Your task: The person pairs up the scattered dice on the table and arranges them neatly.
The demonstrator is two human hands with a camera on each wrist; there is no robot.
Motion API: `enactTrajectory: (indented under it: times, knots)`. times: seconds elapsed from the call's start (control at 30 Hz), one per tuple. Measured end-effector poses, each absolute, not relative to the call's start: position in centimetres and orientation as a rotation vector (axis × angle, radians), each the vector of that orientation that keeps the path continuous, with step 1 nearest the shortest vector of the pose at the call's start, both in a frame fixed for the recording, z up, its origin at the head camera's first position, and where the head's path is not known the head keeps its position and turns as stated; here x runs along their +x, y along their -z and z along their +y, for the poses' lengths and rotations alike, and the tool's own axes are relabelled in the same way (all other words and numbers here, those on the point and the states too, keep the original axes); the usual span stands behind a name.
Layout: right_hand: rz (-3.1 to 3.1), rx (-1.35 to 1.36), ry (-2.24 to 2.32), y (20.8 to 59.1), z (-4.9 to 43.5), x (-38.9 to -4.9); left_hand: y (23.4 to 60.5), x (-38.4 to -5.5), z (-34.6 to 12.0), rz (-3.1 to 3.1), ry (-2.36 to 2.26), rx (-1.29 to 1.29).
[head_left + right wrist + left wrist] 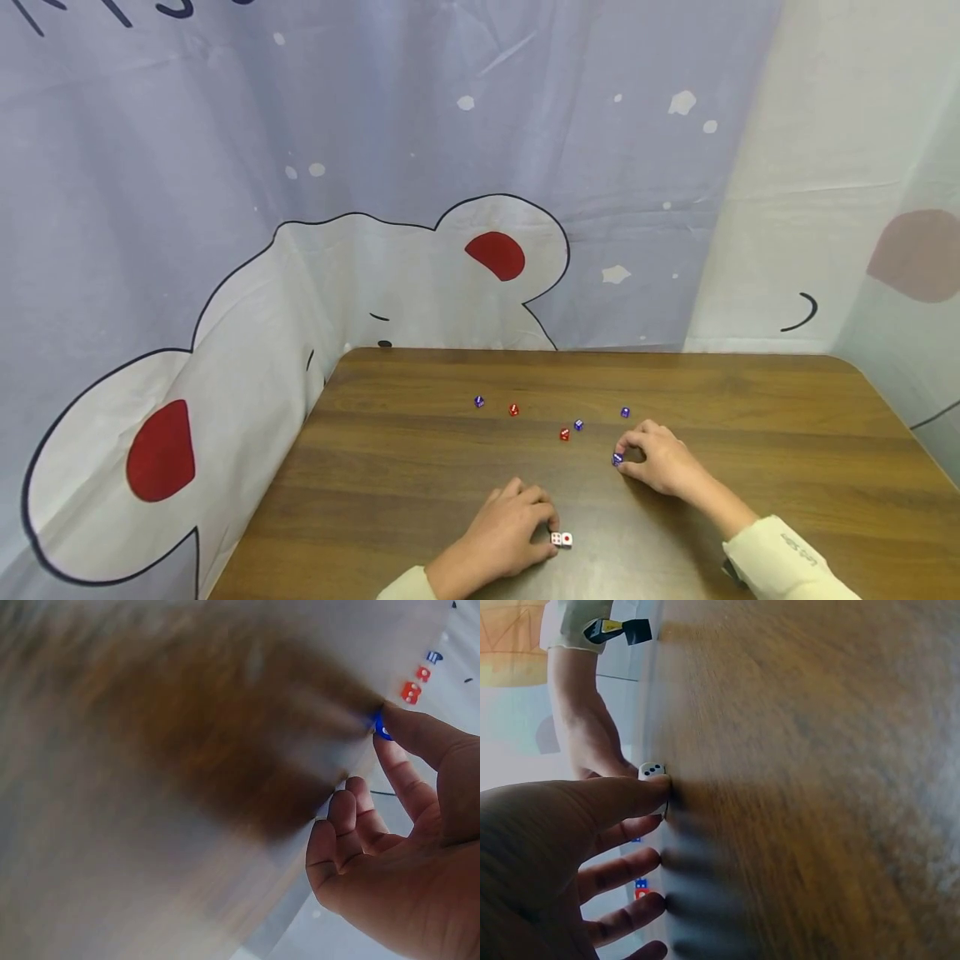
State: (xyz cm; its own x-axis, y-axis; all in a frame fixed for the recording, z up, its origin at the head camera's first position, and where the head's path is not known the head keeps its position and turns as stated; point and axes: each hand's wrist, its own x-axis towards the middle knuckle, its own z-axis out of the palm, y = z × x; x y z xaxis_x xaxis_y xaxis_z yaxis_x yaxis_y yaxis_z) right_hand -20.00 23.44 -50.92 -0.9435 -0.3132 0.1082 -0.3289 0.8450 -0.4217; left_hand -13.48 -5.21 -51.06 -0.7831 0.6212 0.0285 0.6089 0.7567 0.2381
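Near the front of the wooden table (420, 467), my left hand (512, 530) pinches a white die (556, 539) between thumb and index finger. A second white die (567, 540) with a red dot on top sits right beside it. In the left wrist view the thumb partly covers a white die (652, 769), while the other fingers are spread. Farther right, my right hand (663, 458) pinches a blue die (617, 459) with thumb and index finger. The right wrist view shows that blue die (382, 726) mostly hidden by the thumb.
Beyond the hands lie two red dice (565, 434) (513, 410) and several blue ones, among them a blue die (578, 425) in the middle, one blue die (626, 412) behind the right hand and another blue die (479, 402) at far left. A printed curtain (630, 167) hangs behind the table.
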Motion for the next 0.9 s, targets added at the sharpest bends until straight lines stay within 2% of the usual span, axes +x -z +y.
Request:
enactTrajectory:
  times: [0.9]
  knots:
    - [-3.008,0.564,-0.640,50.6,20.2,-18.2,50.9,-13.4,-5.3,2.895,-0.333,1.032]
